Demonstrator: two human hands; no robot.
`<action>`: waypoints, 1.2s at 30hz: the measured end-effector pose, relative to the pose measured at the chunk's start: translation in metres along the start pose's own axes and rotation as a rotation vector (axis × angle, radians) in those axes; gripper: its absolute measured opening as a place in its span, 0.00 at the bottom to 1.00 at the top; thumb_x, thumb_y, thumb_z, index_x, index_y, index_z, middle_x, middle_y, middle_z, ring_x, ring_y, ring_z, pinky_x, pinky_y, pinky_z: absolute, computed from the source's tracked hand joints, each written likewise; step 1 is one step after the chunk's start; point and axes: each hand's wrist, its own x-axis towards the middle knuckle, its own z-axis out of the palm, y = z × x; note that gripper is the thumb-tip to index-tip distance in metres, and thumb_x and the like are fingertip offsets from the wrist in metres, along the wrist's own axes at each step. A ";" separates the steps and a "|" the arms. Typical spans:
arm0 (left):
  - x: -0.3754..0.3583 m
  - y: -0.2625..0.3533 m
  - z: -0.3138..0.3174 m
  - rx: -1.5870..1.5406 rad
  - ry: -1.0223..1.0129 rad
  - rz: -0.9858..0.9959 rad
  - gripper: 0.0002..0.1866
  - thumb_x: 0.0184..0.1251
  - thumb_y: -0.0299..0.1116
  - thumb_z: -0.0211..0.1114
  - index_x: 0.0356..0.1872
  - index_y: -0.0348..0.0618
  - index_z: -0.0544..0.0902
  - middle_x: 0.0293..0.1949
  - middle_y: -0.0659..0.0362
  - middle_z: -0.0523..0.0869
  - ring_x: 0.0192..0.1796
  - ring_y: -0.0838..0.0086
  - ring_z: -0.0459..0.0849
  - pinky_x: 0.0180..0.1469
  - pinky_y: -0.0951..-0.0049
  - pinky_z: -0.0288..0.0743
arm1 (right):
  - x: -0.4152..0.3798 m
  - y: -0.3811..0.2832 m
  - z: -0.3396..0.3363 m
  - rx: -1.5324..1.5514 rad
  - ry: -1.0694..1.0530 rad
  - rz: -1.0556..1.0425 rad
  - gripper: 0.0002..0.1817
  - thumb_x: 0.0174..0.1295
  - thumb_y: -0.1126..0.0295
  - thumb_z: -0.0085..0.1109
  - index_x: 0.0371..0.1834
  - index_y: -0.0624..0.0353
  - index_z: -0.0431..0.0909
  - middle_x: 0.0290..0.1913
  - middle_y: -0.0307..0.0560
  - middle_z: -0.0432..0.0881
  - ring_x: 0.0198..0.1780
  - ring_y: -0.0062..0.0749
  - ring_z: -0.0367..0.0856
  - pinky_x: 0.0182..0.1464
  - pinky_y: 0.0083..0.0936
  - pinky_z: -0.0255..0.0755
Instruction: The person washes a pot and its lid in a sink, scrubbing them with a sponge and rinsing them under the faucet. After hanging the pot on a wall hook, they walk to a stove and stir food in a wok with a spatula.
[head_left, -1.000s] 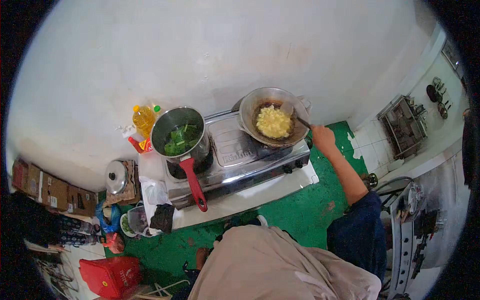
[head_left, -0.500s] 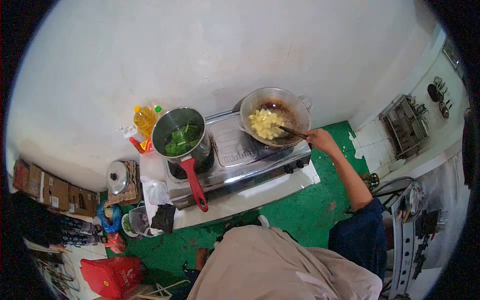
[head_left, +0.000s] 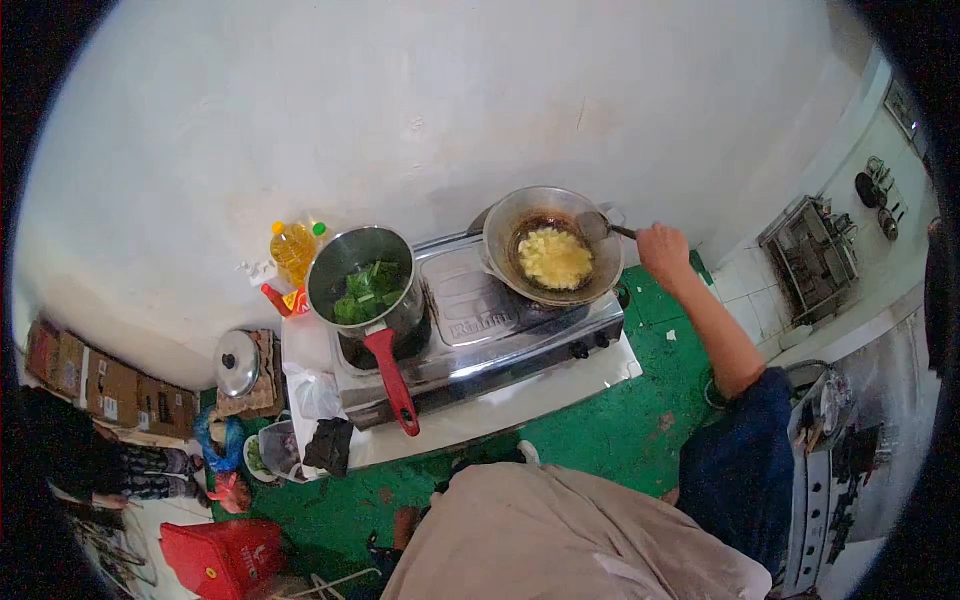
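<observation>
My right hand (head_left: 664, 250) is closed round the dark handle of a spatula (head_left: 594, 227). The spatula's broad head is over the right inner side of a metal wok (head_left: 498, 222) on the right burner. Pale yellow chopped pieces (head_left: 555, 260) sit in bubbling oil at the bottom of the wok. On the left burner stands a deep saucepan (head_left: 345, 243) with a red handle (head_left: 392, 385) pointing towards me. Green leaves (head_left: 368, 290) lie inside it. My left hand does not show.
The stove (head_left: 480, 345) stands on a white table against a wall. Oil bottles (head_left: 292, 250) are behind the saucepan; a plastic bag (head_left: 314, 392) and dark cloth (head_left: 327, 447) are at the left end. A lid (head_left: 237, 363) and red cooler box (head_left: 222, 556) are further left. Another person (head_left: 70, 450) is at far left.
My right hand has lifted the spatula from the yellow pieces up to the wok's right side. The pieces now lie more spread out in the oil. The view has shifted slightly.
</observation>
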 end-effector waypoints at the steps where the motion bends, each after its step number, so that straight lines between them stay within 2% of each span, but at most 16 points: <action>1: 0.001 -0.003 0.002 -0.040 -0.041 -0.011 0.06 0.48 0.29 0.57 0.29 0.42 0.75 0.23 0.51 0.73 0.28 0.56 0.73 0.29 0.57 0.63 | 0.009 0.002 -0.016 -0.012 -0.016 -0.015 0.08 0.48 0.71 0.52 0.29 0.57 0.80 0.29 0.53 0.80 0.31 0.41 0.82 0.27 0.33 0.75; 3: 0.004 -0.010 0.005 -0.121 -0.127 -0.034 0.05 0.48 0.29 0.58 0.28 0.43 0.75 0.22 0.51 0.73 0.28 0.57 0.73 0.28 0.58 0.63 | 0.026 0.005 -0.027 -0.023 -0.074 -0.044 0.08 0.48 0.71 0.52 0.26 0.58 0.81 0.29 0.52 0.81 0.31 0.40 0.82 0.29 0.33 0.76; 5: 0.006 -0.012 0.011 -0.053 0.036 0.028 0.04 0.47 0.31 0.58 0.24 0.43 0.74 0.20 0.52 0.72 0.25 0.58 0.72 0.26 0.59 0.62 | 0.042 0.008 -0.030 -0.021 -0.149 -0.064 0.08 0.48 0.69 0.53 0.25 0.60 0.81 0.29 0.50 0.82 0.32 0.37 0.83 0.31 0.34 0.76; 6: 0.006 -0.013 0.013 -0.019 0.116 0.057 0.05 0.46 0.31 0.58 0.22 0.43 0.74 0.19 0.53 0.72 0.24 0.58 0.72 0.25 0.60 0.62 | 0.051 0.007 -0.034 0.068 -0.357 -0.034 0.08 0.49 0.69 0.53 0.26 0.60 0.81 0.26 0.49 0.81 0.28 0.36 0.81 0.28 0.33 0.75; 8: 0.009 -0.019 0.016 -0.127 -0.032 0.016 0.06 0.45 0.32 0.58 0.18 0.43 0.73 0.16 0.54 0.71 0.22 0.59 0.72 0.23 0.60 0.62 | 0.065 0.004 -0.044 0.245 -0.768 0.027 0.09 0.51 0.70 0.51 0.28 0.59 0.81 0.19 0.48 0.80 0.18 0.33 0.78 0.22 0.30 0.73; 9: 0.009 -0.021 0.017 -0.182 -0.105 -0.007 0.07 0.45 0.33 0.59 0.16 0.43 0.73 0.15 0.54 0.70 0.21 0.59 0.72 0.22 0.60 0.61 | 0.064 0.003 -0.038 0.377 -0.782 0.051 0.09 0.51 0.70 0.52 0.30 0.58 0.82 0.18 0.47 0.79 0.17 0.31 0.77 0.21 0.29 0.72; 11: 0.011 -0.020 0.023 0.001 -0.230 -0.071 0.09 0.45 0.33 0.58 0.14 0.43 0.72 0.14 0.55 0.69 0.21 0.59 0.71 0.22 0.60 0.61 | 0.061 0.004 -0.008 0.639 -0.796 0.095 0.09 0.52 0.69 0.53 0.33 0.56 0.82 0.17 0.46 0.78 0.15 0.28 0.74 0.18 0.28 0.70; 13: 0.012 -0.016 0.022 0.053 -0.245 -0.118 0.09 0.45 0.33 0.59 0.13 0.42 0.71 0.14 0.55 0.69 0.21 0.59 0.71 0.23 0.59 0.61 | 0.060 0.001 0.037 0.720 -0.680 0.080 0.10 0.51 0.70 0.53 0.35 0.53 0.83 0.16 0.46 0.78 0.16 0.27 0.75 0.16 0.26 0.69; 16: 0.008 -0.013 0.022 -0.063 -0.126 -0.126 0.08 0.44 0.32 0.59 0.14 0.42 0.71 0.15 0.54 0.69 0.21 0.59 0.71 0.23 0.59 0.61 | 0.042 -0.004 0.081 0.619 -0.273 -0.322 0.11 0.51 0.70 0.54 0.37 0.55 0.82 0.17 0.47 0.78 0.15 0.26 0.74 0.15 0.25 0.68; 17: 0.004 -0.011 0.016 -0.095 -0.091 -0.105 0.08 0.44 0.32 0.59 0.14 0.42 0.71 0.15 0.54 0.69 0.21 0.59 0.71 0.23 0.59 0.61 | 0.037 -0.007 0.096 0.898 -0.294 -0.102 0.11 0.51 0.69 0.55 0.37 0.55 0.82 0.20 0.51 0.79 0.19 0.31 0.77 0.21 0.29 0.73; 21: 0.029 0.028 -0.043 -0.335 0.235 -0.026 0.08 0.44 0.31 0.59 0.15 0.41 0.72 0.15 0.53 0.69 0.22 0.59 0.71 0.24 0.59 0.62 | 0.011 -0.009 0.064 0.696 -0.215 0.001 0.10 0.51 0.67 0.54 0.35 0.55 0.80 0.26 0.54 0.80 0.29 0.39 0.81 0.31 0.36 0.75; 24: 0.016 -0.024 0.020 -0.099 0.081 0.110 0.06 0.42 0.30 0.60 0.17 0.42 0.73 0.17 0.53 0.70 0.24 0.58 0.72 0.25 0.58 0.63 | -0.009 -0.015 0.015 0.410 -0.091 -0.010 0.08 0.51 0.67 0.51 0.30 0.56 0.78 0.28 0.53 0.80 0.33 0.43 0.81 0.34 0.39 0.74; 29: 0.007 -0.025 0.016 -0.087 0.023 0.093 0.05 0.41 0.30 0.60 0.18 0.42 0.73 0.17 0.52 0.70 0.24 0.58 0.72 0.25 0.58 0.63 | -0.014 -0.010 -0.007 0.193 0.041 0.076 0.09 0.51 0.68 0.49 0.29 0.58 0.78 0.30 0.55 0.80 0.34 0.46 0.81 0.32 0.39 0.74; 32: 0.013 -0.024 0.021 -0.078 -0.002 0.073 0.05 0.41 0.30 0.60 0.18 0.42 0.73 0.17 0.52 0.70 0.24 0.58 0.73 0.25 0.58 0.64 | -0.012 -0.009 0.015 0.141 0.067 0.088 0.09 0.50 0.69 0.49 0.27 0.60 0.78 0.30 0.58 0.80 0.33 0.48 0.81 0.32 0.38 0.75; 35: 0.020 -0.023 0.026 -0.061 -0.029 0.045 0.05 0.41 0.30 0.60 0.18 0.42 0.73 0.17 0.52 0.71 0.24 0.58 0.73 0.25 0.58 0.64 | -0.017 -0.015 0.039 0.262 -0.057 0.078 0.09 0.50 0.69 0.50 0.23 0.62 0.77 0.28 0.59 0.80 0.32 0.50 0.81 0.33 0.40 0.75; 36: 0.021 -0.020 0.026 -0.053 -0.039 0.035 0.05 0.41 0.30 0.60 0.18 0.42 0.73 0.17 0.52 0.71 0.24 0.58 0.73 0.25 0.58 0.64 | -0.020 -0.019 0.047 0.291 -0.057 0.085 0.08 0.50 0.69 0.49 0.25 0.59 0.78 0.27 0.59 0.79 0.32 0.50 0.80 0.33 0.40 0.75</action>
